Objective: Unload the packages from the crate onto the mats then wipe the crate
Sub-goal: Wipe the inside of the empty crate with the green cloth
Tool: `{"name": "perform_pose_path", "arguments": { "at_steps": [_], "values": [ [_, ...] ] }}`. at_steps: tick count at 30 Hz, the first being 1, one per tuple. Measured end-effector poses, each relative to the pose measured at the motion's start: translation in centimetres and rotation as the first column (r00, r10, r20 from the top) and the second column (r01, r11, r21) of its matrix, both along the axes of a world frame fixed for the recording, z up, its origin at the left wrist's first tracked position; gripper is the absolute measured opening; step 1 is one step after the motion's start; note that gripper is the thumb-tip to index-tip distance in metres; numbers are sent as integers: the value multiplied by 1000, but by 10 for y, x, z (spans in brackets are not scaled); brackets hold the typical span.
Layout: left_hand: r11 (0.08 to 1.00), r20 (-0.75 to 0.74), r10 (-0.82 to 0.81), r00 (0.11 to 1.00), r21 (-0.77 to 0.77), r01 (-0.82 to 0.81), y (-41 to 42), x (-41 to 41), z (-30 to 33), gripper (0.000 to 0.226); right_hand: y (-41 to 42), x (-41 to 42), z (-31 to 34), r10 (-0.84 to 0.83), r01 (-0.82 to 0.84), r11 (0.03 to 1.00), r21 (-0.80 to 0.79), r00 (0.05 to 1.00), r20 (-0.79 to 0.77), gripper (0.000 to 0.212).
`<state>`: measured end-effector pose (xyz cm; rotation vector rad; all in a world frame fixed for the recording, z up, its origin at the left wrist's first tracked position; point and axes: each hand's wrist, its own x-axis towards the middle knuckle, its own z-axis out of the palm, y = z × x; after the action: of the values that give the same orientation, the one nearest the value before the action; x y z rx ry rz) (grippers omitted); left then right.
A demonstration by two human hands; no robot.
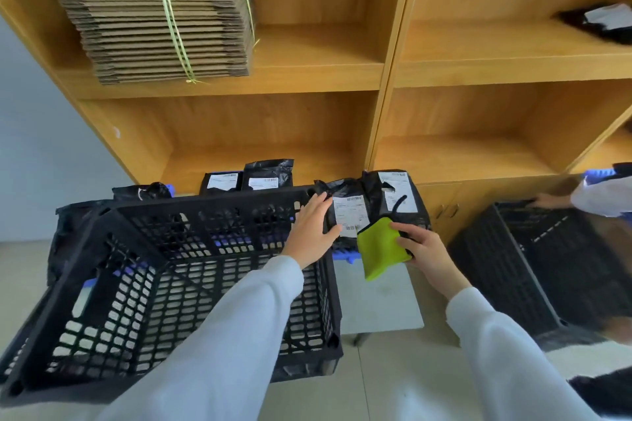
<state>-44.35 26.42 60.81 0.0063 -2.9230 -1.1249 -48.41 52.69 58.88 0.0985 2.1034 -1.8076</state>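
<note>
Head view: our black crate [178, 284] sits low in front of us with nothing in it, and the black packages [349, 212] lie beyond it on blue mats [345, 255]. Our left hand [313, 232] rests flat, fingers straight, on its far right rim. Our right hand [422, 249] pinches a green cloth [381, 249] just beside it. Wooden shelves [386, 79] rise behind, holding bundled cardboard [157, 24].

Crate [191, 270] interior open from above, nothing in it, latticed walls all round. Left hand [313, 231] sits on its far right rim, blocking that corner. Black packages [352, 212] crowd the blue mat [345, 255] just behind and right of the crate. Right hand [424, 249] with green cloth [381, 249] fills the gap beside them. Second crate [547, 270] walls off the right. Bare floor strip [376, 301] between the crates passable.
</note>
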Motion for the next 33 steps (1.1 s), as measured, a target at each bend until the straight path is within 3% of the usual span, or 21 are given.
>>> {"name": "perform_pose_path", "arguments": {
  "at_steps": [4, 14, 21, 33],
  "values": [
    [988, 32, -35, 999, -146, 39, 4, 1, -22, 73, -1, 12, -49, 15, -16, 1000, 6, 992, 126, 35],
    [980, 9, -26, 1000, -199, 28, 5, 4, -31, 64, -31, 33, -142, -63, 95, 993, -76, 936, 347, 37],
    [989, -5, -16, 1000, -147, 15, 5, 2, -36, 63, -21, 25, -179, -179, 152, 983, 103, 915, 363, 40],
    [998, 31, 1, 1000, -69, 1, 3, 3, -29, 63, 0, 24, -149, -183, 118, 961, 250, 948, 259, 27]
  ]
}}
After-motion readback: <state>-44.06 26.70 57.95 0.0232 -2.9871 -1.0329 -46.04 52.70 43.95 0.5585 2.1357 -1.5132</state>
